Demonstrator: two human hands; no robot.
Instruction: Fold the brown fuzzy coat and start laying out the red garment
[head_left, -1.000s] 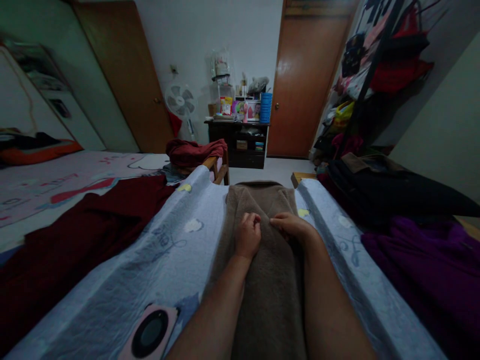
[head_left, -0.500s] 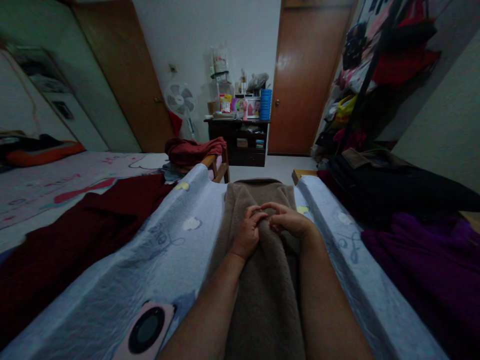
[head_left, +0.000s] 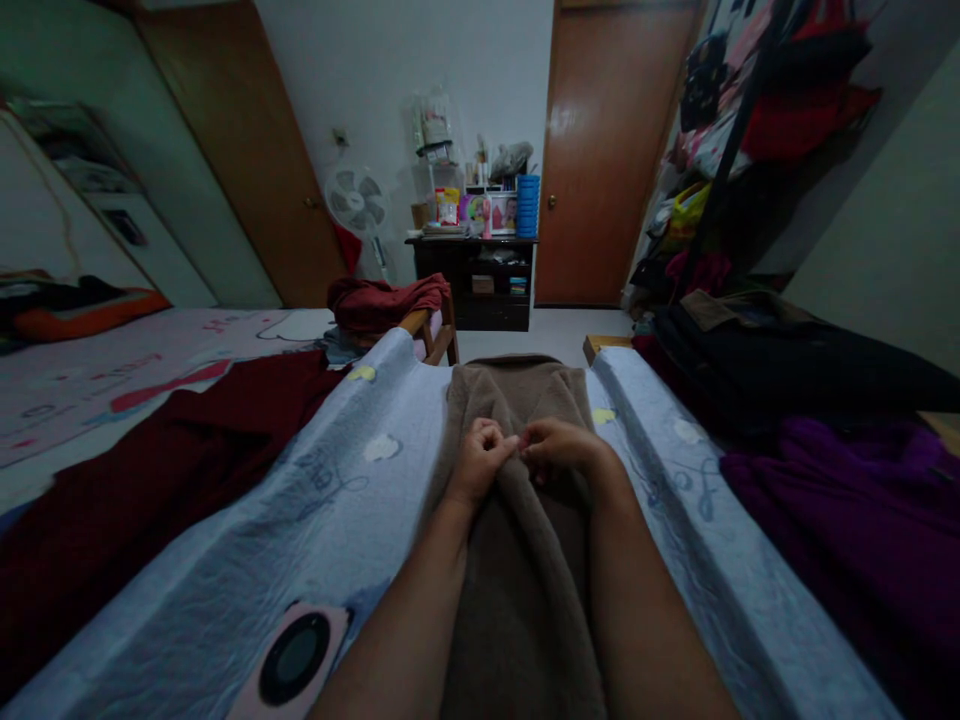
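A brown, fuzzy garment [head_left: 517,590] lies lengthwise in front of me, with a raised fold down its middle. My left hand [head_left: 480,462] is closed on that fold, thumb and fingers pinched at its upper part. Right beside it, my right hand [head_left: 562,447] is closed too, its fingertips pinching the cloth close to the left thumb. Whether a button or other small part sits between the fingers is hidden. Under the garment is a light blue patterned bedspread [head_left: 405,510].
A pink device with a round black face [head_left: 294,660] lies at the lower left. Dark red cloth [head_left: 172,450] spreads on the left. Purple clothing [head_left: 847,510] and dark folded clothes [head_left: 795,365] lie on the right. A wooden chair [head_left: 450,325] bears reddish cloth beyond the bed.
Both hands have come slightly lower and toward me along the fold. The left fingers, earlier stretched over the cloth, are now curled into a pinch. The right fingers have curled downward.
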